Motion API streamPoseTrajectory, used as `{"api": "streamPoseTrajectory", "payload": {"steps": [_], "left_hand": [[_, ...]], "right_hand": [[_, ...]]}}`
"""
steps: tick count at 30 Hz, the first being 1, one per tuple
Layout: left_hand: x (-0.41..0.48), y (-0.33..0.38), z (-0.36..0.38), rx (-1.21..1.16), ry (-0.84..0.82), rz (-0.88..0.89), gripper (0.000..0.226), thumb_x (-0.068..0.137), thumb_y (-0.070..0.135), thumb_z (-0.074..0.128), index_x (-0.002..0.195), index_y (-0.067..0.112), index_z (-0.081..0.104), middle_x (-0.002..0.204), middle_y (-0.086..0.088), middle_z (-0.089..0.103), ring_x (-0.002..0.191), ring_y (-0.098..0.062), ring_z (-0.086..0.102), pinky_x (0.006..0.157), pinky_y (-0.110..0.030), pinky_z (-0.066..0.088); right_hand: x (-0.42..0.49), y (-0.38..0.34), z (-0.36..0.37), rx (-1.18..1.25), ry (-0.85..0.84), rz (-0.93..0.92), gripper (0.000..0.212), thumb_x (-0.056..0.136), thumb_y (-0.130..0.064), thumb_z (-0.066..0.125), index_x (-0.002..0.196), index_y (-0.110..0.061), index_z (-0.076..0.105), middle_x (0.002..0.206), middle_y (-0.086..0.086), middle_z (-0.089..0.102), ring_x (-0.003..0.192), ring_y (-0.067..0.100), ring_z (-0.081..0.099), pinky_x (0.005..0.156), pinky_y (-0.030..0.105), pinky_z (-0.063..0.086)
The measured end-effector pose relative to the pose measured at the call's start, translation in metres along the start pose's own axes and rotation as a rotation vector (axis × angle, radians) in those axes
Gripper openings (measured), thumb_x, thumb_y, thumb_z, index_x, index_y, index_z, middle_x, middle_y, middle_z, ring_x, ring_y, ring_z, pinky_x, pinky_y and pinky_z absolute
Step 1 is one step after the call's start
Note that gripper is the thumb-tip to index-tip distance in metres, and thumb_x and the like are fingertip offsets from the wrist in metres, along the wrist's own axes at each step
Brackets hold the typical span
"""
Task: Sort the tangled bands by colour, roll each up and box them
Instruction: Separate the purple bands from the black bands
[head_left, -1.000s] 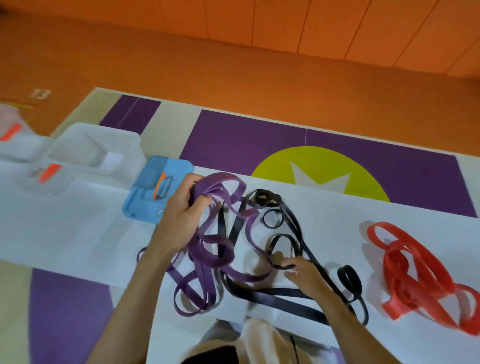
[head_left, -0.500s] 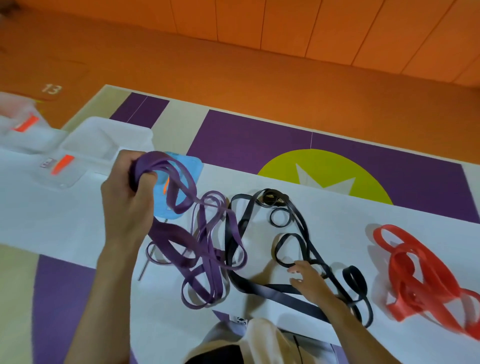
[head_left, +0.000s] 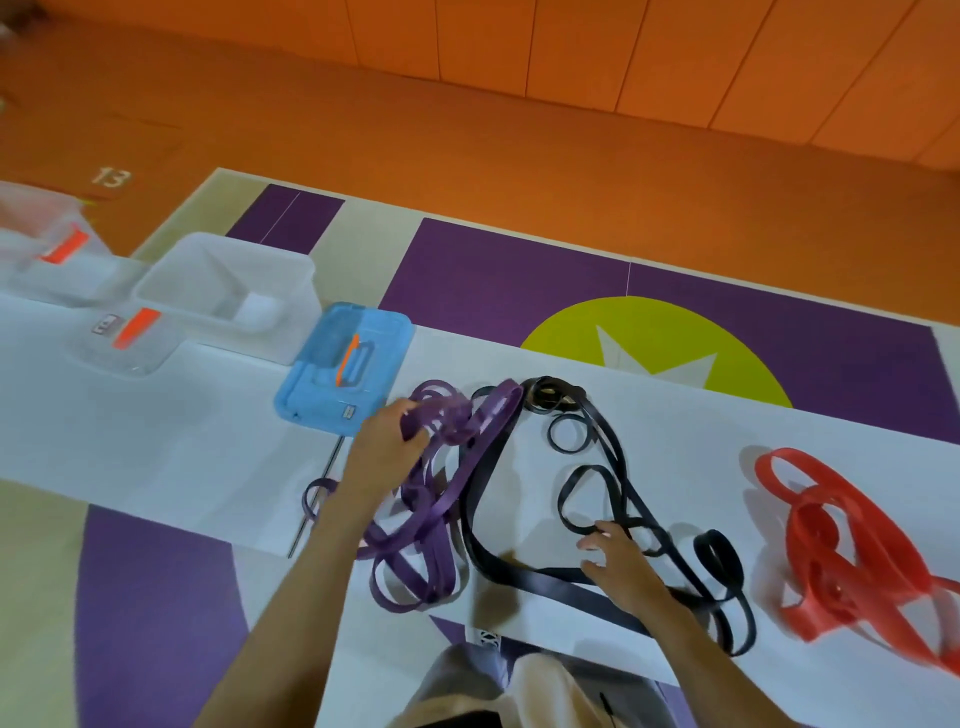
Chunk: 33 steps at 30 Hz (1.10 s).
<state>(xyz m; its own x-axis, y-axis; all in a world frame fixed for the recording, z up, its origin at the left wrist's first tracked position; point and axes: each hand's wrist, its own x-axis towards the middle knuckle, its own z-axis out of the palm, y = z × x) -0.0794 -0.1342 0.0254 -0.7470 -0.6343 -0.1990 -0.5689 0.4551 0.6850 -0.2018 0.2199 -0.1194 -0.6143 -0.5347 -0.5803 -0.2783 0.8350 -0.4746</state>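
The left hand is closed in a fist around a bunch of the purple bands, gripping their upper loops just beside the near right corner of the blue lid. From that grip the purple mass trails toward the near edge of the white sheet, so its long axis runs from far to near, directly alongside the left forearm. The right hand lies flat with fingers spread, pressing on the black bands close to the near edge; it pinches nothing. The controlling relation is the seam between the two colours: the purple loops lie to the left of the black ones, touching and apparently crossing them at the far end, near the coiled black knot. The left hand is nearer to that crossing. Separation probably requires drawing the purple bunch leftward while the right hand pins the black. The red bands lie well apart at the right end of the sheet and obstruct nothing. The clear boxes stand at the far left, beyond the blue lid. A thin metal rod lies just left of the left wrist, in the likely pull path.
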Motion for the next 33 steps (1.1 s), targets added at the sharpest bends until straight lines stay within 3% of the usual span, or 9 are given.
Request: {"api": "streamPoseTrajectory", "payload": {"steps": [5,7,9,14,17,19,24,29,33], "left_hand": [[0.006,-0.055,0.065,0.109,-0.078,-0.147,0.03,0.097,0.014,0.063,0.126,0.009,0.059,0.119,-0.016,0.065,0.112,-0.042,0.062,0.091,-0.049,0.052],[0.006,-0.071,0.079,0.21,-0.117,-0.264,0.061,0.096,0.027,0.068,0.151,0.015,0.045,0.154,-0.021,0.043,0.141,-0.045,0.042,0.111,-0.055,0.041],[0.004,-0.08,0.087,0.199,-0.224,-0.404,0.099,0.087,0.048,0.074,0.165,0.026,0.017,0.169,-0.021,0.018,0.156,-0.044,0.02,0.123,-0.059,0.025],[0.007,-0.088,0.096,0.158,-0.268,-0.499,0.134,0.072,0.066,0.082,0.166,0.03,-0.006,0.168,-0.013,0.023,0.154,-0.043,0.025,0.123,-0.061,0.026],[0.012,-0.086,0.095,-0.26,-0.182,-0.627,0.156,0.05,0.074,0.088,0.167,0.024,-0.003,0.166,-0.012,0.036,0.152,-0.039,0.035,0.124,-0.054,0.029],[0.011,-0.095,0.098,-0.314,-0.195,-0.612,0.171,0.039,0.076,0.092,0.166,0.024,-0.009,0.16,-0.007,0.046,0.147,-0.035,0.045,0.123,-0.054,0.034],[-0.013,-0.079,0.114,0.239,-0.218,-0.565,0.134,0.066,0.048,0.094,0.164,0.016,0.009,0.159,-0.015,0.035,0.146,-0.043,0.037,0.114,-0.063,0.037],[-0.017,-0.067,0.124,0.235,-0.111,-0.627,0.07,0.069,0.041,0.086,0.121,0.016,0.048,0.116,-0.009,0.066,0.111,-0.037,0.063,0.096,-0.054,0.053],[-0.019,-0.069,0.107,0.111,-0.06,-0.577,0.049,0.072,0.032,0.085,0.114,0.014,0.067,0.097,-0.005,0.076,0.085,-0.029,0.07,0.082,-0.045,0.061]], "right_hand": [[-0.001,-0.013,-0.006,-0.075,0.067,-0.007,0.027,0.103,-0.024,0.06,0.129,-0.024,0.066,0.154,-0.005,0.043,0.143,0.02,0.041,0.114,0.037,0.043],[0.003,-0.023,-0.012,-0.077,0.09,-0.042,0.028,0.103,-0.024,0.059,0.13,-0.024,0.066,0.15,-0.005,0.047,0.141,0.019,0.042,0.114,0.035,0.043],[0.008,-0.035,-0.016,-0.048,0.084,-0.097,0.027,0.103,-0.022,0.059,0.129,-0.023,0.067,0.142,-0.006,0.052,0.137,0.018,0.045,0.112,0.031,0.044],[0.019,-0.057,-0.021,0.028,0.056,-0.196,0.027,0.103,-0.022,0.059,0.129,-0.024,0.067,0.132,-0.008,0.057,0.123,0.014,0.052,0.109,0.031,0.047],[0.022,-0.064,-0.023,0.056,0.03,-0.23,0.027,0.104,-0.021,0.058,0.13,-0.024,0.066,0.133,-0.011,0.055,0.123,0.011,0.051,0.109,0.028,0.046],[0.024,-0.064,-0.023,0.088,0.019,-0.249,0.026,0.104,-0.02,0.058,0.129,-0.025,0.066,0.131,-0.013,0.055,0.122,0.01,0.052,0.107,0.028,0.046],[0.025,-0.06,-0.02,0.17,0.027,-0.273,0.024,0.102,-0.019,0.06,0.123,-0.027,0.068,0.125,-0.014,0.06,0.12,0.008,0.056,0.106,0.026,0.048],[0.023,-0.061,-0.017,0.257,0.027,-0.24,0.022,0.103,-0.018,0.06,0.12,-0.029,0.069,0.119,-0.019,0.062,0.115,0.003,0.058,0.091,0.002,0.04],[0.021,-0.066,-0.017,0.304,0.011,-0.222,0.021,0.103,-0.017,0.061,0.118,-0.029,0.069,0.118,-0.017,0.063,0.113,0.002,0.058,0.085,-0.001,0.04]]}}
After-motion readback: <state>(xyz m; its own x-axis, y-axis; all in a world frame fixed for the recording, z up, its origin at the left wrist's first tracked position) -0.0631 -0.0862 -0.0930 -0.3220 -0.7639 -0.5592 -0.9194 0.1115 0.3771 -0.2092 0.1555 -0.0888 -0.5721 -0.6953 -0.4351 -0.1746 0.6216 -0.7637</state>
